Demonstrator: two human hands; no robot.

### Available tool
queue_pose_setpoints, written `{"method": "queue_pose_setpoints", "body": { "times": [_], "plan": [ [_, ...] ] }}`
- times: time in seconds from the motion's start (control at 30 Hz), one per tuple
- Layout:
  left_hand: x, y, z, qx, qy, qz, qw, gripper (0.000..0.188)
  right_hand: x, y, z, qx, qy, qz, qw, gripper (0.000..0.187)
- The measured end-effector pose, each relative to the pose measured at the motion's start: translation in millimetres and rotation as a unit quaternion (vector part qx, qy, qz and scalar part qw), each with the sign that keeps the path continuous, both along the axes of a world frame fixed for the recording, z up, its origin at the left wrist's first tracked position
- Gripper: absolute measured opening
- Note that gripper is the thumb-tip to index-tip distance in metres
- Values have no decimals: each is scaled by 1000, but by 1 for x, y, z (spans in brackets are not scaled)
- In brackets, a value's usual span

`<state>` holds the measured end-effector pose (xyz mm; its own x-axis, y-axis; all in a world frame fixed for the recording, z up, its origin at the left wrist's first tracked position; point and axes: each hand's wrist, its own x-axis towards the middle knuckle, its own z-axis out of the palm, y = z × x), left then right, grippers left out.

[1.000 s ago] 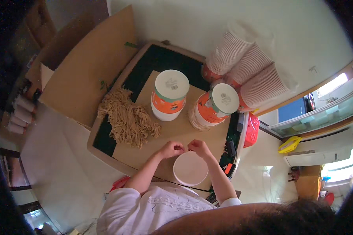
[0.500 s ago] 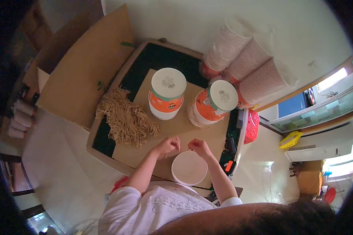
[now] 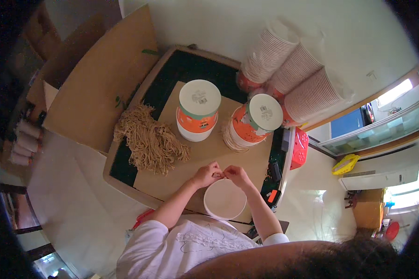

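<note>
My left hand (image 3: 207, 175) and my right hand (image 3: 236, 175) meet above the far rim of a white paper bucket (image 3: 225, 200) at the table's near side. The fingers of both are closed in a pinch. What lies between them is too small to make out. Farther left a thick, tangled bundle of tan twine (image 3: 149, 139) rests on the cardboard sheet (image 3: 165, 183). Beyond my hands stand upturned orange and white paper buckets, a left stack (image 3: 199, 118) and a right stack (image 3: 256, 125). Loops of twine (image 3: 230, 139) hang around the right one.
Tall nested stacks of buckets (image 3: 307, 79) in clear plastic lean by the wall. A large cardboard panel (image 3: 102, 79) rises at the left of the green-topped table (image 3: 198, 67). Small dark objects (image 3: 275, 172) line the right edge. Past it is a red plastic basket (image 3: 299, 149).
My left hand has moved right, and its fingertips now meet those of my right hand. The right hand, the bucket and the twine bundle have hardly shifted.
</note>
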<state>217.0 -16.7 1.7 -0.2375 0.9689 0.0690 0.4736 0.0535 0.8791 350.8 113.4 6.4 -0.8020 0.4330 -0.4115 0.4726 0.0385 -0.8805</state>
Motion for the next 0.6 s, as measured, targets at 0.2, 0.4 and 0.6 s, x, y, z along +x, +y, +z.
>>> {"method": "queue_pose_setpoints", "body": {
  "times": [0.2,0.4,0.6],
  "plan": [
    [17,-1,-20,-46,-324,40,944,16,3,-7,3,49,-2,-4,999,7],
    [19,-9,-19,-140,-495,96,852,9,8,-30,19,153,15,-35,988,7],
    [24,-10,-14,-16,-366,46,929,11,16,-27,9,91,18,-55,994,7]
  ]
}}
